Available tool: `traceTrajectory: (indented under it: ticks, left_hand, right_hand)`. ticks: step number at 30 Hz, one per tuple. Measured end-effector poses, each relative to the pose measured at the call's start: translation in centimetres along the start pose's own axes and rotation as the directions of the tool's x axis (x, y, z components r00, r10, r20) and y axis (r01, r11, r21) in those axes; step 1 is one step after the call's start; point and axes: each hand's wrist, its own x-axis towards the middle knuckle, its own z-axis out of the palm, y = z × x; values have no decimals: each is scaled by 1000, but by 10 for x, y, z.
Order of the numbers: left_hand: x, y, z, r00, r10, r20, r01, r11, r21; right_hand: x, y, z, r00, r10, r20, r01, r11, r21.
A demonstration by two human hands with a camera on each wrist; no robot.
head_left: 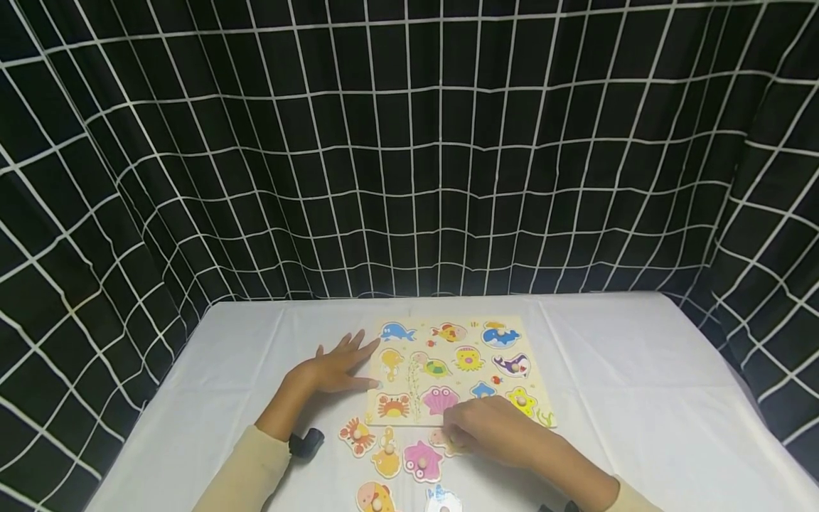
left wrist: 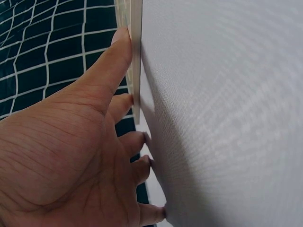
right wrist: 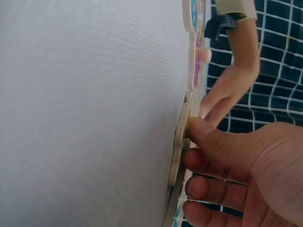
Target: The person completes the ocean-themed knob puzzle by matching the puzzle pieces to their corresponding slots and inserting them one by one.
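Note:
A wooden peg puzzle board point(head_left: 473, 419) with sea animals lies on the white table. My left hand point(head_left: 342, 370) is spread at its left side, thumb point(left wrist: 124, 40) along the board's edge and other fingertips down on the cloth. My right hand point(head_left: 493, 430) pinches a turtle puzzle piece point(head_left: 439, 439) in front of the board; the hand covers most of it. In the right wrist view, thumb and index finger meet over this piece point(right wrist: 180, 142), which lies low at the table. A pink shell piece point(head_left: 422, 462) is just left of it.
Also loose in front of the board are a crab piece point(head_left: 357, 435), a seahorse piece point(head_left: 387, 459), a fish piece point(head_left: 374, 498) and a blue piece point(head_left: 443, 500). Whale point(head_left: 500, 337), orca point(head_left: 514, 365) and yellow starfish point(head_left: 521, 402) pieces sit in the board. A black grid curtain point(head_left: 441, 178) surrounds the table.

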Motion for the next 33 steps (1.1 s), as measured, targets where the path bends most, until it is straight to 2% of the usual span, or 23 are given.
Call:
traceTrajectory:
  ticks: [11, 26, 33]
  left_hand:
    - [1, -1, 1, 1000, -3, 5, 3, 1000, 0]
    - [2, -5, 4, 1000, 0, -1, 0, 1000, -5]
    - [-1, -2, 0, 1000, 21, 4, -20, 999, -24]
  right_hand:
    - [-2, 1, -1, 999, -20, -29, 20, 1000, -18]
    - [-3, -2, -5, 993, -96, -71, 94, 995, -29]
    - [-3, 0, -12, 991, -88, -106, 84, 996, -36]
